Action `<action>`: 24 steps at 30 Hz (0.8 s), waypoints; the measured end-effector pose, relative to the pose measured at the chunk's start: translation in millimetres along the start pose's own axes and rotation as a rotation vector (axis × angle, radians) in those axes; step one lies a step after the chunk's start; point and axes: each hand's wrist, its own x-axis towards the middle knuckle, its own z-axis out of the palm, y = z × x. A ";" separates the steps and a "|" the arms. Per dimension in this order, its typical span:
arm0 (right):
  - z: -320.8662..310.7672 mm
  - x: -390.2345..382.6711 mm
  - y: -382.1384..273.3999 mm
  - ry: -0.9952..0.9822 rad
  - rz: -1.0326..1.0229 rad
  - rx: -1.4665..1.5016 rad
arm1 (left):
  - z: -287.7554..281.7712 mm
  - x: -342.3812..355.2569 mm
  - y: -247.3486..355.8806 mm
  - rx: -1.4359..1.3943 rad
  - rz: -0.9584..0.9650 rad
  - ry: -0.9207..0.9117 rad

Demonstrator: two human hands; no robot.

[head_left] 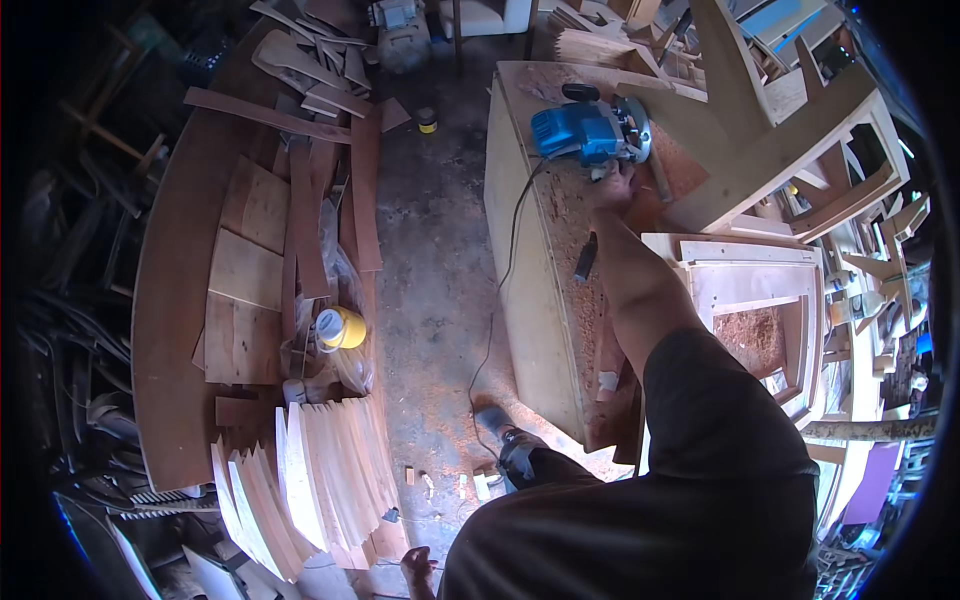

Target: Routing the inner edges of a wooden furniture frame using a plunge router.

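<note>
On the wooden bench top (570, 330) lies a blue router (585, 132) with a round metal base, resting on its side. My right arm stretches out to it, and my right hand (614, 186) is closed around its near end; the fingers are partly hidden. A dark cord (513, 235) runs from the router over the bench edge down to the floor. Low in the picture, away from the bench, hangs my left hand (418, 568), fingers loosely bent and apart, with nothing visible in it. A short black piece (586, 257) lies beside my right forearm.
Wooden frames (750, 290) and chair-like parts (850, 130) crowd the right side. Stacked curved boards (335, 480) stand on the left, near a yellow container (341, 328) and flat planks (245, 270). My foot (492, 420) is on the dusty floor by the cord.
</note>
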 end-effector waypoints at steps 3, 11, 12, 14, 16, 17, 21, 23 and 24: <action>2.6 -7.4 3.0 -0.040 0.006 0.004 | -0.1 -2.7 5.8 0.002 -0.046 0.013; -15.0 -5.1 -7.0 -0.136 0.029 -0.058 | 11.2 21.5 -46.9 -0.215 -0.183 0.053; -20.2 -6.3 -11.7 -0.160 0.042 -0.059 | 12.8 18.0 -43.6 -0.202 -0.167 0.030; -26.5 -8.5 -16.9 -0.208 0.072 -0.061 | 15.9 13.3 -35.3 -0.174 -0.134 -0.017; -25.5 -6.6 -14.0 -0.199 0.084 -0.020 | 19.4 16.3 -33.9 -0.163 -0.130 -0.028; -23.7 -6.3 -12.4 -0.194 0.092 0.028 | 20.4 17.7 -33.1 -0.155 -0.128 -0.032; -26.6 -6.4 -16.1 -0.136 0.079 0.110 | 21.4 20.7 -26.6 -0.129 -0.141 -0.028; -32.6 -7.0 -24.5 -0.039 0.025 0.078 | 21.9 23.1 -19.5 -0.110 -0.177 -0.012; -35.5 -7.0 -30.1 0.008 -0.002 0.063 | 22.3 24.3 -15.0 -0.101 -0.196 -0.003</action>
